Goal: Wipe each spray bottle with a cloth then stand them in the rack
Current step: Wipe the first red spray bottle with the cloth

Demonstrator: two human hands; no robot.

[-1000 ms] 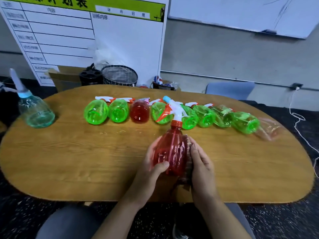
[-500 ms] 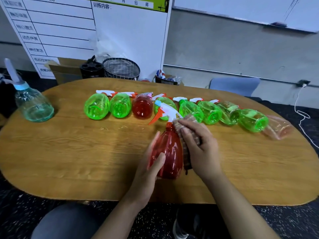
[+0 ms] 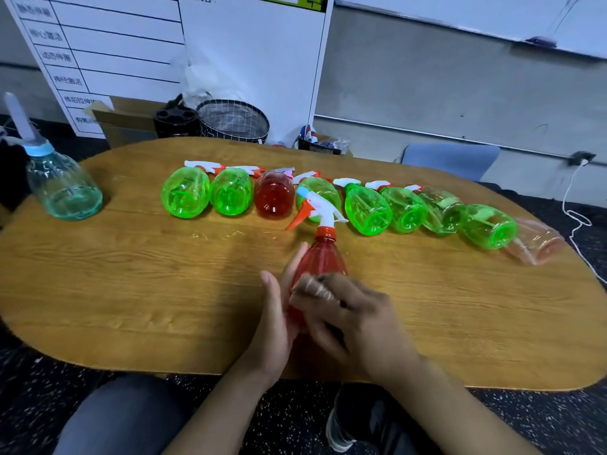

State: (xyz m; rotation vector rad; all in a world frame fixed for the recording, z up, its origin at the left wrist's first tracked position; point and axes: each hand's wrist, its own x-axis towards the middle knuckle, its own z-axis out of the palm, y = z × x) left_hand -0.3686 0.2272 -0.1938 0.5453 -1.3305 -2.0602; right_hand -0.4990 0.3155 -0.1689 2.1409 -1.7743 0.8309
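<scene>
The left hand (image 3: 279, 310) stands on edge, palm turned right, fingers straight and pointing away, flat against the red spray bottle (image 3: 323, 257). The right hand (image 3: 354, 320), blurred, reaches across the bottle's front, fingers curled.

Cloth hidden; right hand (image 3: 354, 320) blurred
</scene>
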